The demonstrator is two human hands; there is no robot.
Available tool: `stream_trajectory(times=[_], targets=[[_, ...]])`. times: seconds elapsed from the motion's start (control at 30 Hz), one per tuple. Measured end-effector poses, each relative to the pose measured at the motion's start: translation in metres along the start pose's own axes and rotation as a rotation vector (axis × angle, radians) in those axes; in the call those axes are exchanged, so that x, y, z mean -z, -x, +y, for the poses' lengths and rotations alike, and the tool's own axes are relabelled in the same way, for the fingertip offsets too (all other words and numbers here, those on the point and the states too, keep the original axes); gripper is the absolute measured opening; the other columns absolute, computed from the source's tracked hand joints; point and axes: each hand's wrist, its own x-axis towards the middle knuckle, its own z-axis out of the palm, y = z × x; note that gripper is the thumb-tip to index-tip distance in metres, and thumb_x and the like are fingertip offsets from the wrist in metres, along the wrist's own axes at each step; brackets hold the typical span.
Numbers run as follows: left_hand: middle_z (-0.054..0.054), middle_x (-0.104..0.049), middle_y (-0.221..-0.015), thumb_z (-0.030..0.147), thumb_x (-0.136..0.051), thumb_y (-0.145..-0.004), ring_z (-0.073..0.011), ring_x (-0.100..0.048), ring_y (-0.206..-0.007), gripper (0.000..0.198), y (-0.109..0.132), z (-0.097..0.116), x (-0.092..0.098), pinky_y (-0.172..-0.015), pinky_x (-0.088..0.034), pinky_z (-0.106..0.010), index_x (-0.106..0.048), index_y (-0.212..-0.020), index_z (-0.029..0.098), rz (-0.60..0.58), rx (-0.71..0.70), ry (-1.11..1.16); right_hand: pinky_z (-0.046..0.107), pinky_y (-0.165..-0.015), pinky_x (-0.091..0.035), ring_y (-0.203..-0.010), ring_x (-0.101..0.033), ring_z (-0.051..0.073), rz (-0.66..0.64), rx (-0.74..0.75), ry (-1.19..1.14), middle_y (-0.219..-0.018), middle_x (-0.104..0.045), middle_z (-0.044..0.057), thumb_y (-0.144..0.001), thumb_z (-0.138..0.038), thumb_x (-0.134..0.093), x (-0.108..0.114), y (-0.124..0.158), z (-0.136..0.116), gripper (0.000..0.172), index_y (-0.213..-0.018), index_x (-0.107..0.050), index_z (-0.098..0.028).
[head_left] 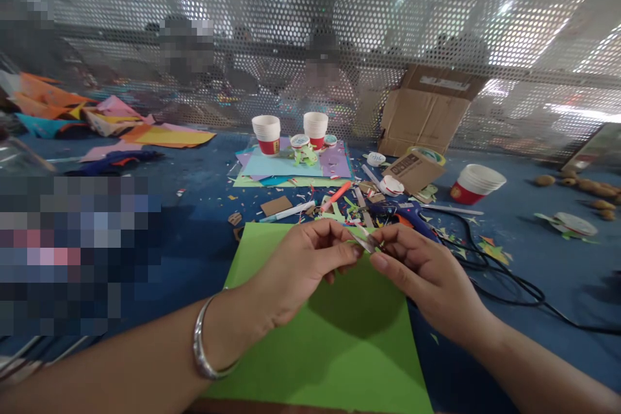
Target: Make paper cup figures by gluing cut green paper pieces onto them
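Note:
Both hands meet over a sheet of green paper [310,356] on the blue table. My right hand [417,272] is closed around a small pair of scissors [366,242], whose silver blades point toward the left fingers. Thumb and fingers of my left hand [315,249] are pinched together at the blades. Whatever lies in that pinch is too small and too covered to name. Just beyond the hands are an orange marker [336,196], a pale blue pen [294,211] and a blue glue gun [412,213], partly hidden by the right hand.
Stacked paper cups [266,136] stand on coloured sheets at the back, with another cup stack [478,182] at right. A cardboard box [427,110] leans against the perforated screen. A black cable [514,281] curves along the right. Paper scraps litter the middle.

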Motion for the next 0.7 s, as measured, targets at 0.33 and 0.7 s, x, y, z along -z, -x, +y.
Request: stream_trajectory(times=[0.33, 0.7], targets=[[0.003, -0.062, -0.071, 0.025, -0.08, -0.072, -0.0066, -0.046, -0.06, 0.017, 0.0002, -0.0006, -0.0033, -0.054, -0.033, -0.021, -0.068, -0.077, 0.015, 0.036, -0.022, -0.01, 0.024, -0.058, -0.041, -0.063, -0.052, 0.012, 0.01, 0.106, 0.274, -0.073, -0.061, -0.003, -0.1, -0.048, -0.059, 0.0038, 0.0068, 0.0018, 0.029, -0.109, -0.064, -0.021], [0.003, -0.061, -0.068, 0.027, -0.081, -0.071, -0.007, -0.047, -0.059, 0.018, 0.0011, -0.001, -0.0025, -0.054, -0.033, -0.021, -0.07, -0.079, 0.015, 0.024, 0.017, 0.004, 0.025, -0.057, -0.041, -0.061, -0.052, 0.013, -0.025, 0.131, 0.33, -0.071, -0.062, -0.004, -0.101, -0.046, -0.056, 0.0047, 0.0059, -0.0001, 0.025, -0.104, -0.062, -0.022]])
